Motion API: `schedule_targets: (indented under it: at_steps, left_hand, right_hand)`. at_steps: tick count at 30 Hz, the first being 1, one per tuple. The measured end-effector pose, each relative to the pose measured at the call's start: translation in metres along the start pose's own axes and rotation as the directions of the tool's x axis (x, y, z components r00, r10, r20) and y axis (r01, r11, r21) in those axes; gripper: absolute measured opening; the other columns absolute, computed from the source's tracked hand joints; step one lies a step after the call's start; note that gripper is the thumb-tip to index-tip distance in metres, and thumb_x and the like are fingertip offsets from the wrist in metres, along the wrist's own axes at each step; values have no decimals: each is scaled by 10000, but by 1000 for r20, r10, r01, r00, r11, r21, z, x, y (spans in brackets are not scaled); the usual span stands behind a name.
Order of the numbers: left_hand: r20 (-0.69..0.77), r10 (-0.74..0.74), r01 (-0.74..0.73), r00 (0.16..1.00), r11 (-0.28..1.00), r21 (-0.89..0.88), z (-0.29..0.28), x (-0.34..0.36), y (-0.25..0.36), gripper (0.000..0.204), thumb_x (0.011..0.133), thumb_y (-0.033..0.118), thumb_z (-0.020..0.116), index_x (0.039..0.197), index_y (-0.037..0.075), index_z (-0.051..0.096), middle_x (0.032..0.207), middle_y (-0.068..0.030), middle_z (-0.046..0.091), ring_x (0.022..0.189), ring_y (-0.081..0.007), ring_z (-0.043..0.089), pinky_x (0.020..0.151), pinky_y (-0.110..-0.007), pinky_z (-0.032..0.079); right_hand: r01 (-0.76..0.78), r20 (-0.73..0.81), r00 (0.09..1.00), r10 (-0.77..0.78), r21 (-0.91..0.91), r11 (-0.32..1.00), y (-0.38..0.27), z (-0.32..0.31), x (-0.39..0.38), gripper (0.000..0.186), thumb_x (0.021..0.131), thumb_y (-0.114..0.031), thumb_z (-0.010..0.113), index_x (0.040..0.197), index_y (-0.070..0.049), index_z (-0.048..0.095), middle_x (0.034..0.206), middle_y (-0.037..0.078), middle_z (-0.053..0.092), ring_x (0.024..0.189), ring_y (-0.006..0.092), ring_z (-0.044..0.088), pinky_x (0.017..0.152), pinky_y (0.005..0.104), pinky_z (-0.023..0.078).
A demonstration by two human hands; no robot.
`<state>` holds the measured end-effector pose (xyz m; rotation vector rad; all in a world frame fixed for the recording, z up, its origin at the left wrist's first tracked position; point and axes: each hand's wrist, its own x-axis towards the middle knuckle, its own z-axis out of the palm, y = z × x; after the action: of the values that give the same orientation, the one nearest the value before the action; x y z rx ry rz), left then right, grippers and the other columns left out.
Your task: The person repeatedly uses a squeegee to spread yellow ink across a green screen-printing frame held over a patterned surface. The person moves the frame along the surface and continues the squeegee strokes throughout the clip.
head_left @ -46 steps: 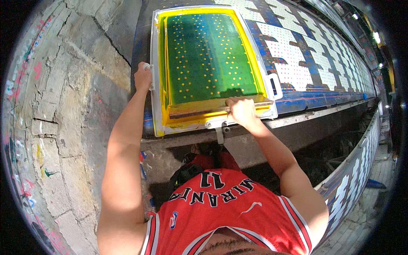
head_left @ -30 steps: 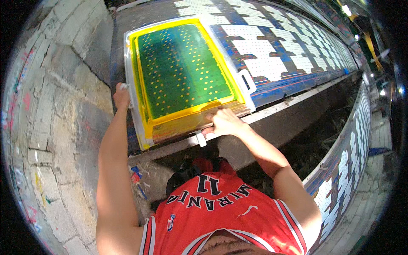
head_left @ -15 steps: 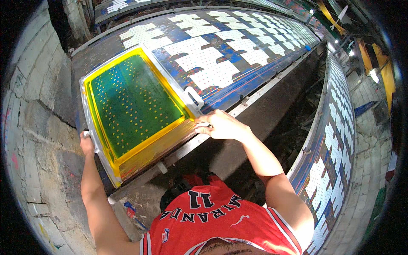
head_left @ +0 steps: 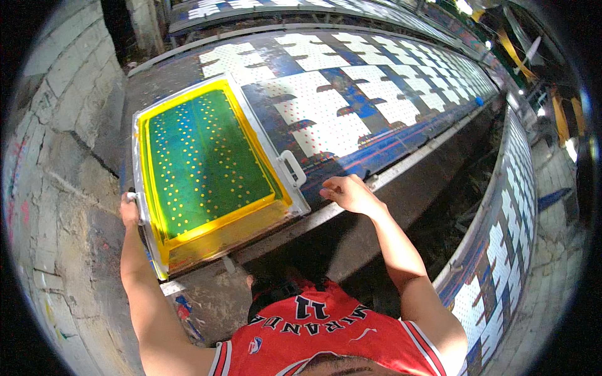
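A silk-screen printing frame, with a green dotted mesh and yellow taped borders, lies on the near end of a long printing table. My left hand is closed around a white handle on the frame's left side; its fingertips are partly hidden. On the frame's right side a white loop handle stands free of any hand. Just right of that handle, over the table's edge, my right hand hangs apart from the frame. Its fingers are loosely bent and slightly apart, with nothing visible in them.
White cut fabric pieces with small dots lie in rows along the table. A metal rail borders its near side. To the right runs a second table with more white pieces. A block wall stands close on the left.
My right hand has left the frame's near right corner and moved right, away from it. The left hand keeps its hold. The whole view has shifted slightly.
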<state>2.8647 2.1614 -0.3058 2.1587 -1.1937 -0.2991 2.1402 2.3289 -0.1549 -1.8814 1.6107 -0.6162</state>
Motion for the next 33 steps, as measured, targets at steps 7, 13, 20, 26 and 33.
schedule_targets:
  at_steps: [7,13,20,26,33]
  left_hand:
    - [-27,50,-50,998,999,7,-2,-3,-1,407,997,232,571,1396,150,587,1185,-271,694,1157,-428,648,968,-492,496]
    - [80,-43,60,996,976,-211,0,0,-8,382,1036,187,555,1407,97,564,767,-89,635,586,-193,558,551,-378,445]
    - [29,-82,85,996,989,-124,-6,-14,8,370,1031,175,534,1388,93,583,803,-132,690,550,-220,619,542,-397,497]
    - [158,-226,265,961,914,-306,-22,-16,40,421,1007,141,565,1422,73,539,658,-68,610,383,-128,465,345,-316,351]
    - [62,-57,71,996,965,-254,-81,-15,128,452,1003,102,551,1446,14,546,688,-36,614,414,-89,426,392,-300,329]
  right_hand:
    - [41,-132,990,-45,-30,999,54,70,83,541,947,-350,692,1288,60,601,1246,261,654,1172,407,630,996,467,501]
    - [-101,-252,963,98,2,995,76,116,135,470,982,-314,622,1260,65,595,1173,285,666,1135,429,636,964,497,504]
    - [-210,-54,973,224,185,960,95,136,162,299,1020,-215,564,1192,20,629,914,169,714,733,262,715,658,411,562]
    - [-120,-136,980,143,161,980,96,140,166,261,1015,-143,523,1175,38,624,803,124,697,611,216,684,591,391,551]
    - [-259,-8,954,299,477,840,83,98,169,221,988,-146,530,1045,20,664,806,175,711,661,293,722,664,431,564]
